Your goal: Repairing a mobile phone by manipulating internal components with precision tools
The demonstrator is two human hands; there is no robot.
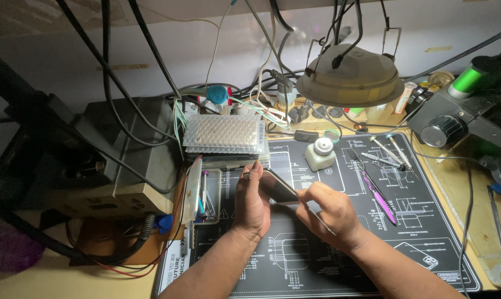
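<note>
Head view: a smartphone (pixel 279 186) is held tilted just above the black repair mat (pixel 339 243), the left hand (pixel 251 202) with its grip clamped on one edge, the right hand (pixel 328 213) pinching the near corner. It looks like an inspection or prying step; steady support seems needed. Beside it, a small tray (pixel 210 191) holds slim tools; a white bottle (pixel 320 153) stands behind.

Cluttered workbench (pixel 45 277), black repair mat (pixel 317 266), tweezers (pixel 379 195), white bottle (pixel 320 153)

white bottle (pixel 320 153), purple tweezers (pixel 379 195), lamp (pixel 350 76) and microscope (pixel 466 113) surround black mat (pixel 339 260).
</note>
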